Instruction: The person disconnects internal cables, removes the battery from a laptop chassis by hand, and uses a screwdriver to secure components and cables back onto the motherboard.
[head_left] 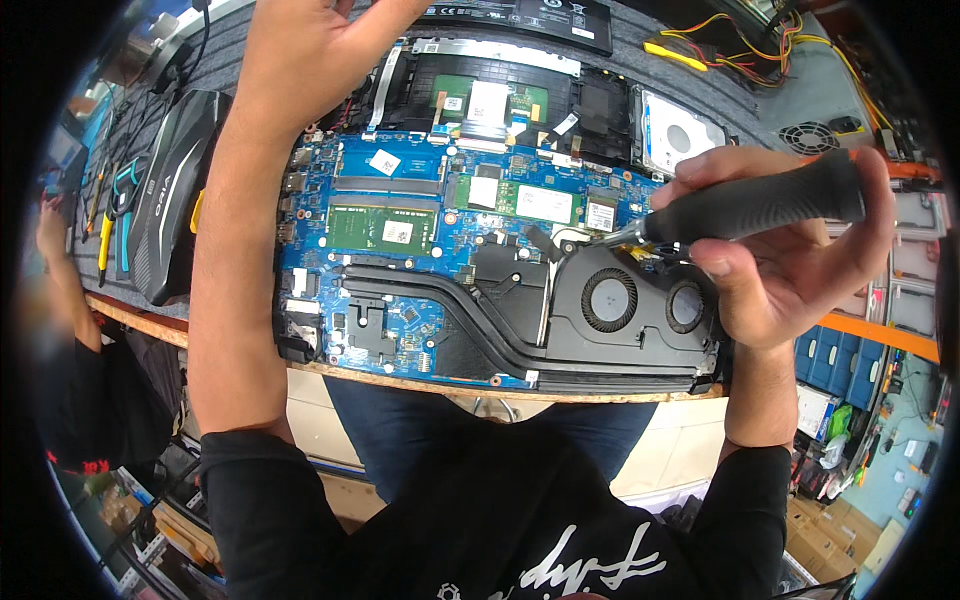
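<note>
An opened laptop lies before me, its blue circuit board [470, 260] facing up. My right hand [785, 275] is closed round the thick black handle of a screwdriver [770, 200]. The screwdriver slants down to the left, its shaft end just above the black cooling fan [612, 300]; whether the tip touches a screw I cannot tell. A second, smaller fan [685, 306] and dark heat pipes [450, 300] sit beside it. At the laptop's far side, my left hand [315, 50] reaches past the upper edge of the picture, its fingers mostly cut off. A hard drive [675, 130] sits at the far right.
A black battery [520, 20] lies beyond the laptop. To the left are a black glossy case [178, 195] and several hand tools [112, 215]. A yellow tool [675, 56] and coloured cables [760, 45] lie far right. Another person's arm [62, 240] shows at far left.
</note>
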